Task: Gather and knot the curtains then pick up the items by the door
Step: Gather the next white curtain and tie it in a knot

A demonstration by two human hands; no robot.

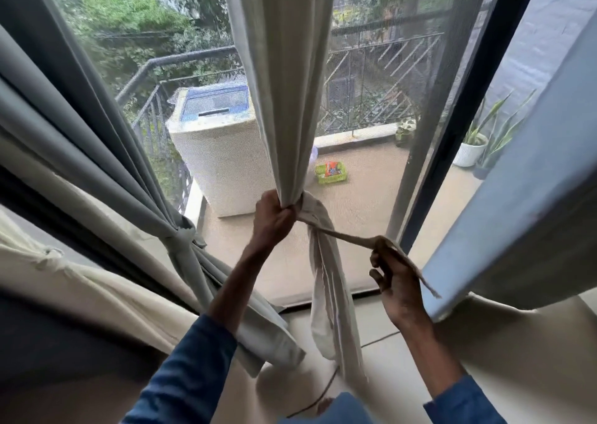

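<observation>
A cream curtain hangs gathered in the middle of the glass door. My left hand grips the bunched cloth at waist height. From that grip a thin twisted strip of the same cloth runs right to my right hand, which holds it pulled taut, with the strip's end trailing past the hand. The curtain's loose tail hangs down to the floor between my arms. At the left a grey curtain is tied with a knot.
A blue curtain hangs at the right. Behind the glass on the balcony stand a washing machine, a small green basket and potted plants. A thin cord lies on the floor near my feet.
</observation>
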